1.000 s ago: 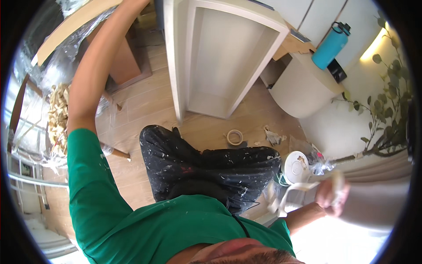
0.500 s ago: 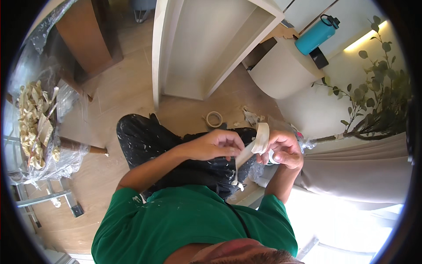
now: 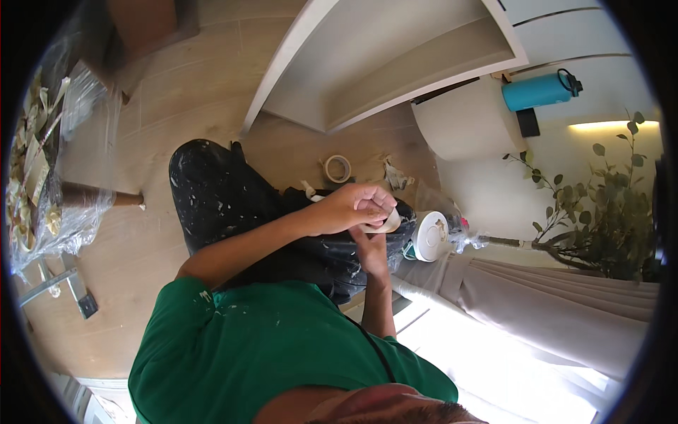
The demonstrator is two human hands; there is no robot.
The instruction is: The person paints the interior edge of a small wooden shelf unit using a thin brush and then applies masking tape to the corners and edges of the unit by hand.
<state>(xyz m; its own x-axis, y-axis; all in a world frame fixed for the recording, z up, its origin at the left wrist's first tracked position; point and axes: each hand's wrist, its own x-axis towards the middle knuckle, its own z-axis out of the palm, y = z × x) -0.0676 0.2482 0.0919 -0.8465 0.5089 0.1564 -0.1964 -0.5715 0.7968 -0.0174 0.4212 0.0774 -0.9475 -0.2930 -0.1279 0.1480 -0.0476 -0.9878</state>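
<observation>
My left hand (image 3: 355,210) is curled, palm down, over a cream strip of masking tape (image 3: 388,223) in front of my lap. Below it, my right hand (image 3: 370,249) meets the same tape, its fingers partly hidden by the tape and the left hand. A pale tail of tape (image 3: 308,189) pokes out beyond the left wrist. Under both hands are my black, paint-spotted trousers (image 3: 212,187). Just past my right hand stands a white-lidded tub (image 3: 431,237).
A masking tape roll (image 3: 337,169) and crumpled scraps (image 3: 397,174) lie on the wood floor. Ahead rises a pale open cabinet (image 3: 321,63). Right are a teal bottle (image 3: 540,92) on a curved white unit, a leafy branch (image 3: 600,191) and a curtain (image 3: 558,297). Plastic wrapping (image 3: 95,169) hangs left.
My right hand has moved left, and the hands have come together over the tape, which hung stretched between them before. The view has turned, and the white tub now shows.
</observation>
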